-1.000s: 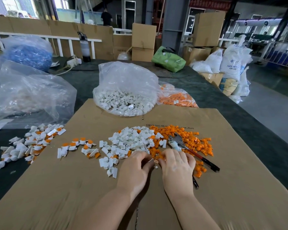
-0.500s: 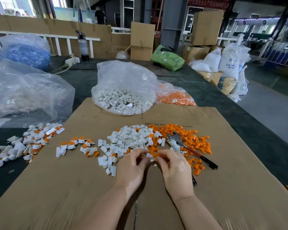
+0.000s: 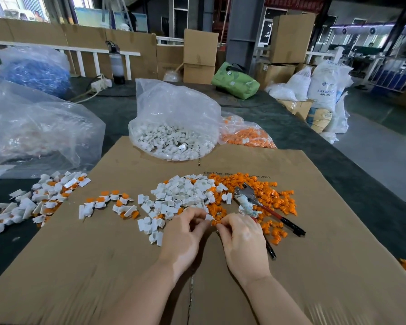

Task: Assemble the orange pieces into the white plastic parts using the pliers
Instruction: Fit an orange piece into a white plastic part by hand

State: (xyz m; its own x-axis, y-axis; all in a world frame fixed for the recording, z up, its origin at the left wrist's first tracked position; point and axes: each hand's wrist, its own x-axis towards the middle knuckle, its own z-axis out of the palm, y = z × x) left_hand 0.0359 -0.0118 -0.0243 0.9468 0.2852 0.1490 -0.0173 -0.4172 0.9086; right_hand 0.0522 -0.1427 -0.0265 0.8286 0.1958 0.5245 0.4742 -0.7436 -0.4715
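Note:
A heap of loose white plastic parts [image 3: 183, 195] lies mid-cardboard, with a spread of small orange pieces [image 3: 267, 195] to its right. The pliers [image 3: 265, 207], red-and-black handled, lie on the orange pieces just right of my hands. My left hand [image 3: 185, 233] pinches a white part [image 3: 208, 217] at its fingertips. My right hand [image 3: 242, 240] pinches an orange piece [image 3: 214, 222] right beside that white part. The two hands meet at the near edge of the heaps. Assembled white-and-orange parts [image 3: 108, 202] lie in a row to the left, with more in a pile [image 3: 40, 200] at the cardboard's left edge.
A clear bag of white parts [image 3: 174, 127] stands at the cardboard's far edge, a bag of orange pieces [image 3: 246, 134] beside it. Large clear bags [image 3: 38, 127] sit far left. The cardboard sheet [image 3: 127, 266] covers a dark table; boxes and sacks stand beyond.
Both hands have lifted off the cardboard at the heaps' edge and drawn their fingertips together, each now pinching a small piece. The pliers have not moved.

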